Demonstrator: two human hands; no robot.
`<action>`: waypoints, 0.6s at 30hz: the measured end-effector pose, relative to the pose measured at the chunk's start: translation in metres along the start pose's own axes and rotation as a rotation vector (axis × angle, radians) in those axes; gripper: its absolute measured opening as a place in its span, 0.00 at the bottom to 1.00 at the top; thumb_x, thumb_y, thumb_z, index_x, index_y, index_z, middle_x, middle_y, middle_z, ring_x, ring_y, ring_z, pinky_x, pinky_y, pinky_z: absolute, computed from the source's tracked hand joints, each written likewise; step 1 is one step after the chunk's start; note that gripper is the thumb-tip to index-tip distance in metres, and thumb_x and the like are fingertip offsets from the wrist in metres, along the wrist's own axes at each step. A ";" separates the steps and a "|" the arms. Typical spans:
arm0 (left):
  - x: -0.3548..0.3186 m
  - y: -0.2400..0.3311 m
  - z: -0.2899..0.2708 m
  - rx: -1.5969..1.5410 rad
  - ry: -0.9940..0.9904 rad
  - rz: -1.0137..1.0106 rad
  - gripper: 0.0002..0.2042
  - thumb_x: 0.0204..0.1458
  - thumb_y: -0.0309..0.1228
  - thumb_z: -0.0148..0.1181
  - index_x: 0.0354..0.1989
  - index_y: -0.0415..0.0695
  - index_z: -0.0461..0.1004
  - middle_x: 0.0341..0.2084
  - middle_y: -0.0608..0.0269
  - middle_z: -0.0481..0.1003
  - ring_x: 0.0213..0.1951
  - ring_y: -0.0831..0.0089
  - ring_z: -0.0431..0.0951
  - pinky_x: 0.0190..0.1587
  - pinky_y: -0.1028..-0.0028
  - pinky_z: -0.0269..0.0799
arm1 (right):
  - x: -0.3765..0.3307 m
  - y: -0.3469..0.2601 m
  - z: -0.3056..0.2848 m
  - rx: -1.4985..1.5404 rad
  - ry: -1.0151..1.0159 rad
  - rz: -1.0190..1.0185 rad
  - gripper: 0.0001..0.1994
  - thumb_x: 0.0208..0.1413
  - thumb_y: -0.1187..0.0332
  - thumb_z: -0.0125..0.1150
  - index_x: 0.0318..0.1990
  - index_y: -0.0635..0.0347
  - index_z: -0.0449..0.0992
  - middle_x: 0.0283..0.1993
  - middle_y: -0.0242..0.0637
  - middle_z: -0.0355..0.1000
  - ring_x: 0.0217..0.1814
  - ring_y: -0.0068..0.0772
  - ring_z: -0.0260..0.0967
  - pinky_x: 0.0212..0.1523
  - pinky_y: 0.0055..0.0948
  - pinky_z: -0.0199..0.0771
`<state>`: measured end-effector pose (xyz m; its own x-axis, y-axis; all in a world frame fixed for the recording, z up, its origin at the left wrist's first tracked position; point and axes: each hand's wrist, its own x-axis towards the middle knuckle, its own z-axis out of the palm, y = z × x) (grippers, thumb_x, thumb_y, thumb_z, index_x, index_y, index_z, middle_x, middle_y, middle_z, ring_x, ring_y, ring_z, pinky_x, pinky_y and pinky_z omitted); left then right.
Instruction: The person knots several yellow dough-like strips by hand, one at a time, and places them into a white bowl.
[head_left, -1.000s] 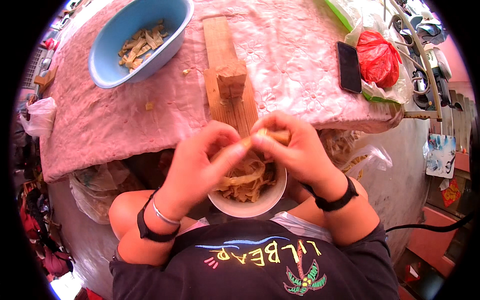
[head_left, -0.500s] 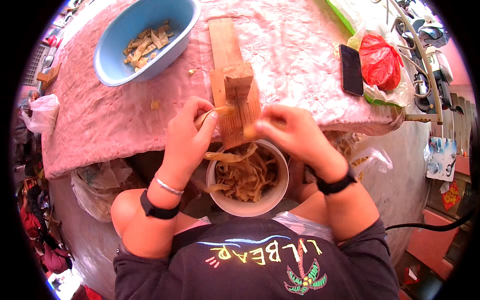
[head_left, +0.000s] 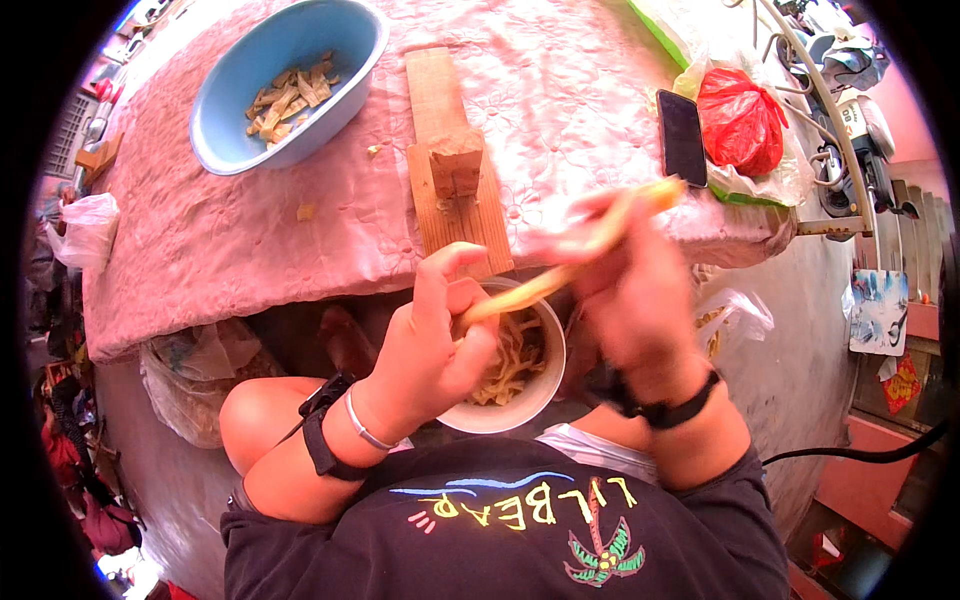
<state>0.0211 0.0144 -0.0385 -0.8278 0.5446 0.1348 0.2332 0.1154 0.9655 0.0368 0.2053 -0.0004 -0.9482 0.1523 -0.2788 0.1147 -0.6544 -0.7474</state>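
Compared w/ half a sec ago, the right hand is now lifting up and away to the right, drawing one long pale strip out between both hands; earlier both hands were sitting close together at the wooden board's near end. The right hand is motion-blurred, so its exact finger hold can't be told, but the strip's far end is running up past its fingers. The left hand is staying low over the white bowl, fingers curled and pinching the strip's near end, thumb sticking up. Judging by that, a strip is being pulled through or stretched out rather than set down, so the work is mid-stroke.

The strip itself: thin, flat, yellowish-tan, flexible, stretching diagonally above the bowl's rim. The white bowl is round, smooth, sitting in the person's lap just under the table edge, holding a tangle of similar tan strips.

The wooden board is a rough plank w/ a small upright block on it, lying on the pink embossed tablecloth. Further back, a blue oval basin is holding short cut pieces. A black phone and a shiny red bag are lying at the right.
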 end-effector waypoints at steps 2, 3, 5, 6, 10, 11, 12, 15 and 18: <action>-0.009 -0.007 -0.008 0.066 -0.096 -0.099 0.24 0.53 0.19 0.51 0.59 0.39 0.54 0.29 0.57 0.74 0.27 0.77 0.74 0.33 0.73 0.71 | 0.012 -0.057 -0.034 0.287 -0.073 -0.101 0.16 0.71 0.57 0.41 0.38 0.60 0.68 0.20 0.23 0.54 0.19 0.17 0.53 0.27 0.18 0.65; -0.009 -0.013 -0.006 0.098 -0.170 -0.092 0.20 0.53 0.23 0.51 0.55 0.40 0.59 0.25 0.54 0.72 0.23 0.68 0.74 0.31 0.68 0.70 | 0.018 -0.081 -0.059 0.150 -0.111 -0.308 0.13 0.70 0.61 0.44 0.36 0.60 0.66 0.20 0.22 0.47 0.18 0.15 0.43 0.20 0.19 0.50; -0.015 -0.036 -0.006 0.254 -0.516 -0.010 0.10 0.55 0.24 0.52 0.46 0.39 0.68 0.23 0.49 0.72 0.24 0.55 0.73 0.32 0.65 0.70 | 0.018 -0.126 -0.102 0.227 -0.074 -0.443 0.13 0.71 0.63 0.41 0.37 0.62 0.65 0.20 0.24 0.46 0.18 0.17 0.41 0.19 0.20 0.47; -0.020 -0.046 -0.011 0.340 -0.760 -0.013 0.08 0.57 0.26 0.52 0.43 0.39 0.71 0.22 0.48 0.71 0.24 0.52 0.73 0.31 0.64 0.70 | 0.016 -0.139 -0.121 0.150 0.076 -0.530 0.14 0.71 0.61 0.42 0.40 0.63 0.66 0.21 0.24 0.47 0.18 0.17 0.41 0.19 0.20 0.45; 0.010 0.009 -0.037 -0.002 -0.797 -0.385 0.11 0.61 0.35 0.54 0.38 0.39 0.75 0.23 0.54 0.74 0.23 0.56 0.72 0.30 0.66 0.70 | 0.013 -0.141 -0.133 -0.107 0.479 -0.613 0.15 0.69 0.57 0.46 0.42 0.63 0.67 0.21 0.24 0.49 0.18 0.17 0.42 0.18 0.21 0.44; 0.016 0.019 -0.052 -0.146 -0.803 -0.442 0.13 0.61 0.37 0.54 0.36 0.39 0.76 0.22 0.54 0.74 0.24 0.56 0.73 0.31 0.64 0.70 | 0.013 -0.139 -0.128 -0.164 0.544 -0.610 0.16 0.69 0.57 0.47 0.42 0.62 0.67 0.21 0.24 0.50 0.18 0.16 0.42 0.18 0.21 0.44; 0.019 0.022 -0.065 -0.290 -0.806 -0.498 0.14 0.61 0.40 0.54 0.34 0.40 0.76 0.22 0.54 0.74 0.26 0.57 0.74 0.32 0.62 0.70 | 0.011 -0.136 -0.124 -0.181 0.517 -0.581 0.15 0.69 0.56 0.46 0.41 0.62 0.67 0.21 0.24 0.49 0.18 0.16 0.42 0.18 0.21 0.44; 0.017 0.021 -0.075 0.210 -0.849 -0.096 0.14 0.60 0.39 0.56 0.32 0.40 0.78 0.25 0.55 0.75 0.31 0.57 0.74 0.36 0.62 0.70 | 0.003 -0.118 -0.087 -0.251 0.364 -0.402 0.15 0.70 0.57 0.44 0.39 0.60 0.68 0.20 0.22 0.49 0.18 0.15 0.43 0.18 0.20 0.44; 0.014 0.034 -0.045 0.384 -0.710 -0.050 0.12 0.55 0.38 0.61 0.36 0.41 0.80 0.28 0.55 0.76 0.38 0.56 0.74 0.42 0.62 0.71 | -0.026 -0.070 -0.036 -0.248 -0.001 -0.179 0.16 0.69 0.61 0.45 0.39 0.65 0.72 0.18 0.25 0.57 0.18 0.17 0.55 0.19 0.19 0.55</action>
<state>-0.0048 -0.0114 0.0065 -0.3500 0.9141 -0.2048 0.4702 0.3605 0.8056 0.0644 0.2738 0.0376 -0.9600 0.2484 -0.1292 0.0146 -0.4163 -0.9091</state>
